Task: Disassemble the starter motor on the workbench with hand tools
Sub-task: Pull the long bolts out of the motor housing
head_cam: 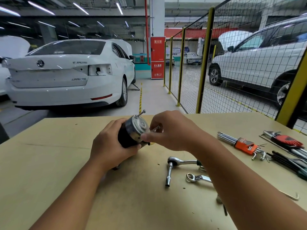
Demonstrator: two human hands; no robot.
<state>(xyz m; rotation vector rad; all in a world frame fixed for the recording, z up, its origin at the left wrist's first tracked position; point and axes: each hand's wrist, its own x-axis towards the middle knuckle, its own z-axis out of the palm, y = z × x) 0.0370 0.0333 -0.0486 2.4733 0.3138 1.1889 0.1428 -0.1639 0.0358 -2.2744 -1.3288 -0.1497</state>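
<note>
The starter motor (132,130), a black cylinder with a silver end cap, is held tilted above the workbench (49,163). My left hand (111,145) grips its black body from the left. A long bolt (141,113) sticks up out of the top of the end cap. My right hand (172,130) pinches a second bolt (156,128) at the cap's right edge between thumb and fingers. The motor's lower part is hidden behind my hands.
A ratchet with a socket (171,165) and a ring spanner (197,178) lie under my right forearm. Hex key sets in an orange holder (245,145) and a red holder (289,141) lie at the right. A wire fence (207,63) stands beyond the bench.
</note>
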